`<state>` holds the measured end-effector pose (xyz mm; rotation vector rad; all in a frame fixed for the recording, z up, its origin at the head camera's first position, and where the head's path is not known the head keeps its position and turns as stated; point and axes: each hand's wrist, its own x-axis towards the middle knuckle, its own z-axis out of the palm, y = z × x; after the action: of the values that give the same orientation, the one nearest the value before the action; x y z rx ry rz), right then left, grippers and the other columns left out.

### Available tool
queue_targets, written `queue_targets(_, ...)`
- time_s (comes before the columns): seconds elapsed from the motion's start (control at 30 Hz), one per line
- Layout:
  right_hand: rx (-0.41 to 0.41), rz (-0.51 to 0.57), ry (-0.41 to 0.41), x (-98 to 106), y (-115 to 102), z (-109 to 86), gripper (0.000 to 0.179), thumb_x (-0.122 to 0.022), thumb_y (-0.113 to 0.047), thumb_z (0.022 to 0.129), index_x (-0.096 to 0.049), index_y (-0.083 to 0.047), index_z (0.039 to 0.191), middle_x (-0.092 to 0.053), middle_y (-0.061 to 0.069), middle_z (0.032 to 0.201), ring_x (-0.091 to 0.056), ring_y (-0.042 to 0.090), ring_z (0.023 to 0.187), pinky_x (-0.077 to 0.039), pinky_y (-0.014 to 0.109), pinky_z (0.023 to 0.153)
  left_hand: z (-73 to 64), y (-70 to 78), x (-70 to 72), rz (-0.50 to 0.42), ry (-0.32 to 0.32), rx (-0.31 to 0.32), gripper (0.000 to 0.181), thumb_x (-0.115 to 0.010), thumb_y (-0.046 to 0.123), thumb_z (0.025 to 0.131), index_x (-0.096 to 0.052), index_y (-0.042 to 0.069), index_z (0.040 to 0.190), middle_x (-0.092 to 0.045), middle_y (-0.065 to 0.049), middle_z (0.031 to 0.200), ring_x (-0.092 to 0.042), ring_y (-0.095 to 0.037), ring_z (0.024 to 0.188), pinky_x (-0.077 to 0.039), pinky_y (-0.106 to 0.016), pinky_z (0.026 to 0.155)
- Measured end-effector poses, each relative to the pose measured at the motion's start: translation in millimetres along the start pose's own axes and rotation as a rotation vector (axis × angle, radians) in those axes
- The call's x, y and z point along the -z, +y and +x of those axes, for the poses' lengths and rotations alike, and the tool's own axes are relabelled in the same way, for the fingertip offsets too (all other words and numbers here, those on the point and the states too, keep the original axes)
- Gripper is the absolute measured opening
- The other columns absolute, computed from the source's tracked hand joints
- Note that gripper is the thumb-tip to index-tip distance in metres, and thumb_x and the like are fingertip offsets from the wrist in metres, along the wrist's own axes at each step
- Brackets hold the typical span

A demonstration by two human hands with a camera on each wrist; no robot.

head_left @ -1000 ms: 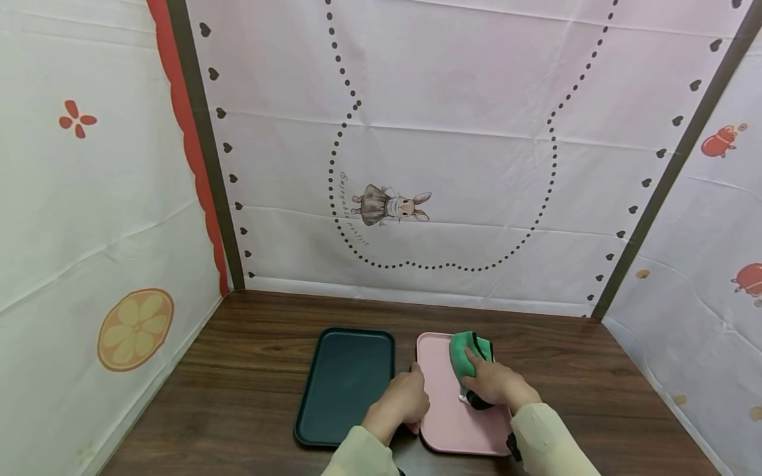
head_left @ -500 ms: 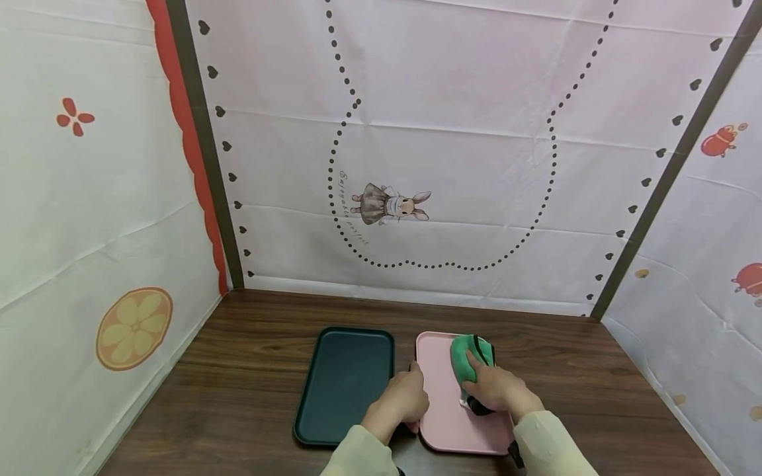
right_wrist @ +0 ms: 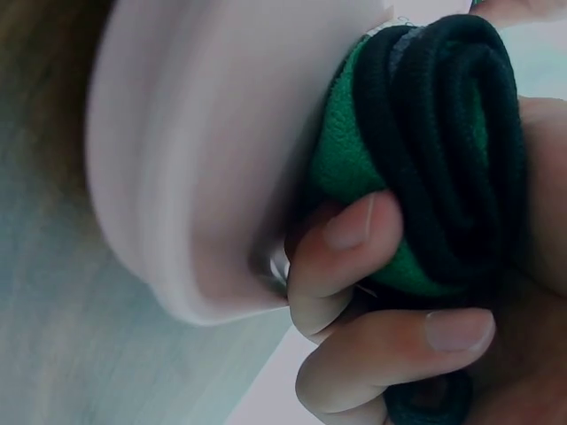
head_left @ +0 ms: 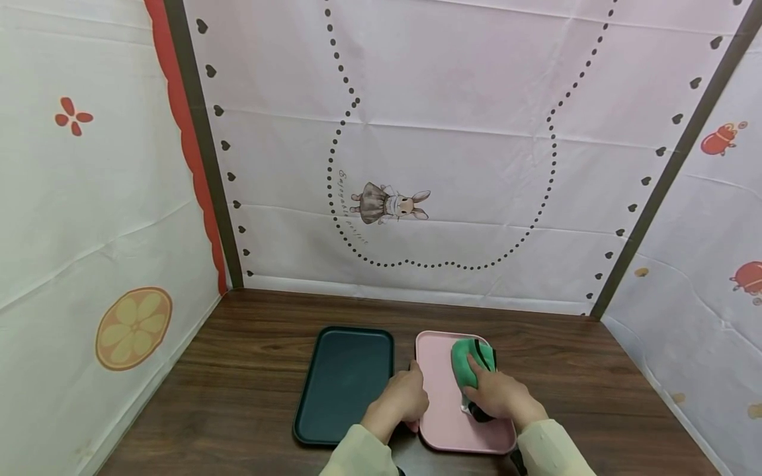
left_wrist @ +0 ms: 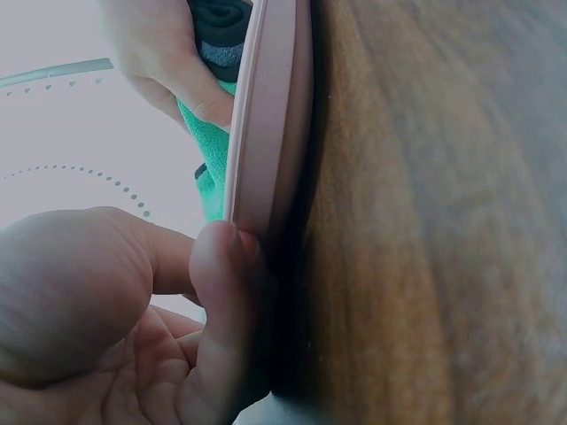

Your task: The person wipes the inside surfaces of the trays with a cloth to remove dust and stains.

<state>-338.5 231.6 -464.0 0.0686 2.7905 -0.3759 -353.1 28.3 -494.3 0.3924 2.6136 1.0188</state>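
Observation:
A pink tray (head_left: 438, 420) lies on the wooden table. My left hand (head_left: 403, 398) holds its left edge; in the left wrist view, thumb and finger (left_wrist: 221, 266) meet at the tray's rim (left_wrist: 257, 124). My right hand (head_left: 499, 395) grips a folded green towel (head_left: 465, 360) with black edging, pressed down on the right part of the tray. From the right wrist, curled fingers (right_wrist: 350, 239) show round the rolled black end of the towel (right_wrist: 443, 142). A small white tag pokes out beside that end in the head view. The palm hides part of the towel.
A dark green tray (head_left: 347, 390) lies on the table (head_left: 256, 370) just left of the pink one, close by my left hand. Printed white cloth walls (head_left: 452, 198) enclose the table at the back and both sides.
My right hand has slid a little toward me and slightly right with the green towel along the pink tray. My left hand has stayed at the tray's left edge.

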Motion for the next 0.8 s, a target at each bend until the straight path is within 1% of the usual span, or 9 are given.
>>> queue_targets(0.1, 0.011, -0.003, 0.007, -1.2, 0.4, -3.1, 0.073, -0.061, -0.039, 0.102, -0.031, -0.014, 0.164, -0.061, 0.031, 0.140, -0.062, 0.054, 0.122, -0.050, 0.073, 0.092, 0.2, -0.3, -0.2, -0.001, -0.001, -0.001, 0.069, -0.051, 0.002, 0.097, -0.022, -0.014, 0.158, -0.061, -0.008, 0.051, -0.049, -0.008, 0.030, -0.052, -0.026, 0.044)
queue_targets(0.23, 0.018, 0.002, 0.014, -3.6, 0.7, -7.1, 0.073, -0.062, -0.040, 0.102, -0.032, -0.014, 0.164, -0.061, 0.031, 0.140, -0.064, 0.053, 0.118, -0.051, 0.072, 0.089, 0.1, -0.4, -0.2, -0.005, -0.002, 0.002, 0.069, -0.052, 0.002, 0.098, -0.022, -0.013, 0.159, -0.060, -0.007, 0.049, -0.049, -0.008, 0.030, -0.052, -0.025, 0.045)
queue_targets(0.37, 0.013, 0.005, 0.014, -5.9, 0.5, -10.6, 0.074, -0.063, -0.041, 0.101, -0.033, -0.015, 0.164, -0.060, 0.031, 0.141, -0.066, 0.053, 0.114, -0.051, 0.073, 0.087, 0.3, -0.9, -0.1, -0.001, -0.002, -0.001, 0.069, -0.052, 0.003, 0.098, -0.023, -0.013, 0.159, -0.060, -0.008, 0.052, -0.049, -0.008, 0.030, -0.053, -0.025, 0.047)
queue_targets(0.53, 0.019, -0.006, 0.020, -8.7, 1.4, -15.6, 0.075, -0.064, -0.042, 0.100, -0.034, -0.014, 0.163, -0.064, 0.030, 0.136, -0.066, 0.053, 0.116, -0.053, 0.071, 0.086, 0.3, -1.2, 0.4, 0.006, 0.005, -0.003, 0.069, -0.053, 0.003, 0.097, -0.024, -0.014, 0.158, -0.059, -0.009, 0.057, -0.049, -0.008, 0.030, -0.054, -0.025, 0.049)
queue_targets(0.8, 0.016, -0.010, 0.034, -11.8, 2.1, -22.7, 0.075, -0.064, -0.043, 0.099, -0.036, -0.015, 0.163, -0.067, 0.029, 0.131, -0.068, 0.050, 0.111, -0.055, 0.067, 0.081, -0.7, 0.0, 0.1, -0.006, 0.004, -0.001, 0.069, -0.051, 0.002, 0.097, -0.023, -0.014, 0.158, -0.060, -0.009, 0.053, -0.049, -0.008, 0.030, -0.051, -0.025, 0.042)
